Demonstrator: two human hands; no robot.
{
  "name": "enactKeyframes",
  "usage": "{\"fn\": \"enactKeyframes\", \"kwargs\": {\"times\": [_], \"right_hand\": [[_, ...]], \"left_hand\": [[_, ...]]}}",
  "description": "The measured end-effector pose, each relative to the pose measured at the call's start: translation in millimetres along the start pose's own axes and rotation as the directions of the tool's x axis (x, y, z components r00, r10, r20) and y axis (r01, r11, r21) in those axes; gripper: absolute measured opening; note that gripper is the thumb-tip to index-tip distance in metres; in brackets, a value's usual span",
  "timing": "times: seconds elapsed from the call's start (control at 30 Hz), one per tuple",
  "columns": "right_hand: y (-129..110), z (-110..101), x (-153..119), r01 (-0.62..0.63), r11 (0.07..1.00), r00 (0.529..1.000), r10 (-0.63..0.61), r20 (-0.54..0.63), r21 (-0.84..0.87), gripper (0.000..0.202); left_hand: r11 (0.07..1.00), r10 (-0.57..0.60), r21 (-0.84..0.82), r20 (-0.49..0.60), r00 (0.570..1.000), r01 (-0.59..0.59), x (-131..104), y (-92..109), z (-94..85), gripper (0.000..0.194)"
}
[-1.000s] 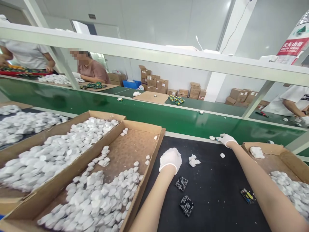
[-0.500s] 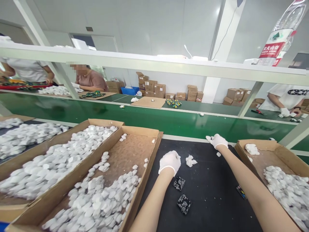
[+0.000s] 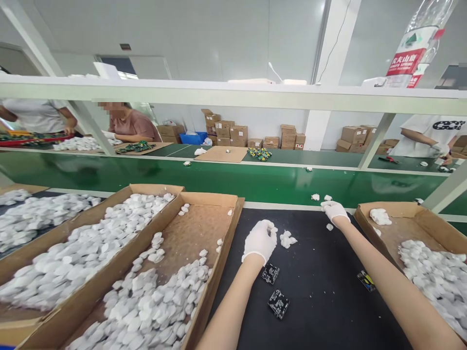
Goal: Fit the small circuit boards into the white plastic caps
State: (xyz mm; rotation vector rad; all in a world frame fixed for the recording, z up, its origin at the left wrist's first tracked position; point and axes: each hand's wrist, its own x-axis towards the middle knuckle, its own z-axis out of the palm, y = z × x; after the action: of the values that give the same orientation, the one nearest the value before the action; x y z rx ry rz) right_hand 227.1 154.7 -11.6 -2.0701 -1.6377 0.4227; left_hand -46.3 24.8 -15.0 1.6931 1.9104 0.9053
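My left hand (image 3: pixel 260 241), in a white glove, is curled above the black mat (image 3: pixel 314 301), its fingers pressed together; what they hold, if anything, is hidden. Just right of it lies a crumpled white clump (image 3: pixel 288 239). Two black circuit boards (image 3: pixel 270 273) (image 3: pixel 278 304) lie below that hand. My right hand (image 3: pixel 335 213), also gloved, reaches to the green belt's near edge with its fingers apart and nothing in them. Beyond its fingertips, small white pieces (image 3: pixel 315 197) (image 3: pixel 328 198) rest on the belt. A white disc (image 3: pixel 330 227) lies on the mat below it.
Cardboard trays (image 3: pixel 209 197) of white pads stand at the left, another tray (image 3: pixel 392 209) at the right. A yellow-marked board (image 3: pixel 366 280) lies beside my right forearm. A white shelf (image 3: pixel 219 95) carrying a bottle (image 3: pixel 412 53) spans above. People work across the green belt (image 3: pixel 233 177).
My right hand has let go of a white piece, which now lies on the belt, and its fingers have opened. My left hand has turned slightly. The view has shifted a little.
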Motion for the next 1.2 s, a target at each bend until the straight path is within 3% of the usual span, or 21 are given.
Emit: {"fn": "enactKeyframes", "kwargs": {"times": [0.13,0.33,0.43,0.53,0.57,0.6,0.67,0.73,0.87,0.97,1.03,1.1,1.2], "right_hand": [[10.6,-4.6,-34.2,-0.015,0.998,0.992,0.023,0.120,-0.068,0.024],[10.0,-8.2,-70.0,-0.035,0.998,0.988,0.041,0.146,-0.045,0.032],[-4.1,-11.4,-88.6,-0.001,0.994,0.974,-0.024,0.226,0.112,0.025],[-21.8,-12.4,-115.4,0.018,0.944,0.935,-0.133,0.329,0.330,0.034],[-26.9,-11.8,-124.6,0.002,0.899,0.917,-0.176,0.357,0.438,0.033],[-31.2,-10.6,-133.2,-0.078,0.770,0.885,-0.238,0.399,0.633,0.033],[-37.2,-7.3,-147.2,-0.234,0.524,0.843,-0.311,0.440,0.819,0.035],[-40.7,-3.6,-156.7,-0.309,0.410,0.838,-0.310,0.450,0.858,0.036],[-47.3,0.3,-169.1,-0.235,0.431,0.841,-0.359,0.404,0.871,0.038],[-53.8,1.6,-177.7,-0.057,0.551,0.811,-0.461,0.360,0.833,0.034],[-56.1,3.3,-180.8,0.048,0.639,0.802,-0.482,0.352,0.768,0.032],[-55.0,5.8,-179.5,0.063,0.662,0.828,-0.452,0.331,0.747,0.031],[-47.5,9.5,-168.4,-0.049,0.567,0.907,-0.320,0.275,0.822,0.033]], "left_hand": [[0.992,0.058,-0.110,-0.023,0.998,-0.060,-1.5,-1.4,7.7,0.009],[0.950,0.120,-0.286,-0.037,0.992,-0.126,0.0,-4.6,13.6,0.020],[0.918,0.153,-0.368,-0.019,0.988,-0.149,-4.2,0.0,15.1,0.021],[0.852,0.241,-0.479,-0.001,0.971,-0.212,-13.4,7.1,16.2,0.025],[0.825,0.299,-0.502,-0.001,0.954,-0.259,-16.9,9.5,16.2,0.025],[0.803,0.363,-0.504,-0.008,0.932,-0.318,-20.4,11.8,16.0,0.024],[0.789,0.473,-0.433,-0.027,0.881,-0.437,-26.8,16.2,15.2,0.018],[0.793,0.539,-0.303,-0.052,0.840,-0.528,-31.9,19.9,15.0,0.013],[0.764,0.627,-0.042,-0.185,0.756,-0.644,-39.0,23.8,18.7,0.009],[0.738,0.670,0.123,-0.250,0.699,-0.664,-41.5,23.6,21.1,0.010],[0.731,0.682,0.205,-0.185,0.708,-0.650,-41.2,24.0,19.4,0.006],[0.728,0.664,0.251,-0.029,0.747,-0.638,-39.0,26.2,14.0,0.012],[0.744,0.577,0.256,0.220,0.786,-0.618,-33.9,32.0,-1.0,0.039]]}}
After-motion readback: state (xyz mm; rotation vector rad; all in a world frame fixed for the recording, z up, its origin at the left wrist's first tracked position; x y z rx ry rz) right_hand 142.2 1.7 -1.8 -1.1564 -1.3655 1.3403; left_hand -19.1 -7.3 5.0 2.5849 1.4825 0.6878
